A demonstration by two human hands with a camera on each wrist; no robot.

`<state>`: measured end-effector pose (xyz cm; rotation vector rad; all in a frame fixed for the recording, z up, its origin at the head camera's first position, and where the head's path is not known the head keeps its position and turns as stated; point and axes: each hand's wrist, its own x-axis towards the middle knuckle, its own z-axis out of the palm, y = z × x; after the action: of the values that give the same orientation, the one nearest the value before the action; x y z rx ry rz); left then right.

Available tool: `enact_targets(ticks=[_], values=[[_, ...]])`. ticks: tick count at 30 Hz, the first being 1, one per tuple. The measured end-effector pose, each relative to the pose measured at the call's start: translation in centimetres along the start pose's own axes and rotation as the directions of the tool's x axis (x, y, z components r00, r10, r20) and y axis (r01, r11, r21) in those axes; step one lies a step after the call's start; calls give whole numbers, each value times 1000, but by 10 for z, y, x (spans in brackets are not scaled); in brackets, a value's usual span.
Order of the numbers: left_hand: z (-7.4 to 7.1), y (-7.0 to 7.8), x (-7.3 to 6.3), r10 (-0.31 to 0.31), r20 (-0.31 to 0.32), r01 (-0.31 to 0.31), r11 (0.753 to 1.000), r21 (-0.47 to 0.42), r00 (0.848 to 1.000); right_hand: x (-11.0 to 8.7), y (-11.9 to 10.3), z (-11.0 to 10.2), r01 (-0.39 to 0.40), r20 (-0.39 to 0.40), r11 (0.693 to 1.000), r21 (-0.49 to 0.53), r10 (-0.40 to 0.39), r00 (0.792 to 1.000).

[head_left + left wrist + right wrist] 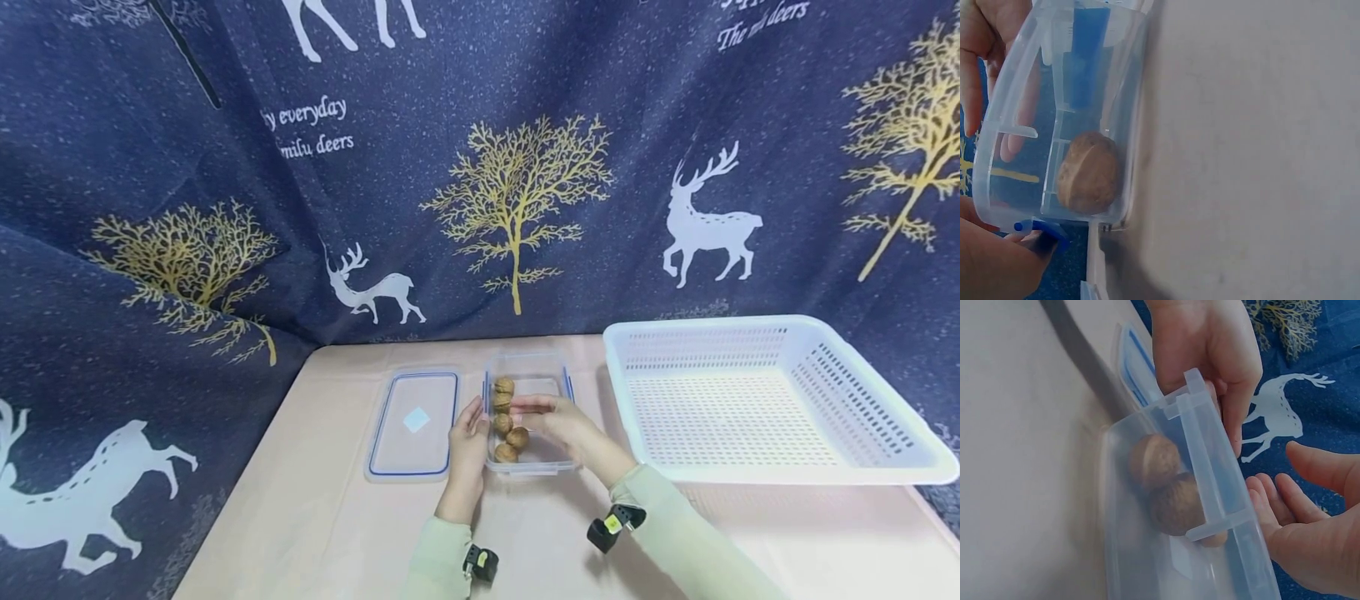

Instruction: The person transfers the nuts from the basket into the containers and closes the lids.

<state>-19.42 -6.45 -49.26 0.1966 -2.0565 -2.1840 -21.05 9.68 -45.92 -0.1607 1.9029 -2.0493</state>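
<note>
A clear plastic food container stands uncovered on the table, with several walnuts lined up along its left side. My left hand rests at the container's left wall, beside its blue-edged latch, fingers extended. Over the container's opening is my right hand, fingers loosely bent near the walnuts and thumb apart. The right wrist view shows nothing in the right hand. One walnut shows through the end wall in the left wrist view.
Left of the container lies its clear lid with a blue seal. A large white plastic basket stands at the right on the pink-covered table. A dark blue curtain with deer and trees hangs behind.
</note>
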Motion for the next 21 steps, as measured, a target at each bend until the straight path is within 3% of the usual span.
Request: enact_targets(ticks=[5,11,15,18,21], values=[[-3,5,1,-19,11,19,1000,-6,1000,1,-5,1,-6,-17,1000,14,6,1000],[-8,10,5,5,11,-5,1000,13,1000,6,-9,5,23,-49,999,22,-21,999],[-12,30,-1,4,35,-5,999,32,999,9,-14,11,68,-46,998,-3,-68,997],[-16,35,0,6,40,-9,998,59,999,11,-18,18,96,-49,995,-4,-97,994],[-21,28,8,11,33,-13,998,57,999,14,-20,27,117,-74,993,-5,-117,990]])
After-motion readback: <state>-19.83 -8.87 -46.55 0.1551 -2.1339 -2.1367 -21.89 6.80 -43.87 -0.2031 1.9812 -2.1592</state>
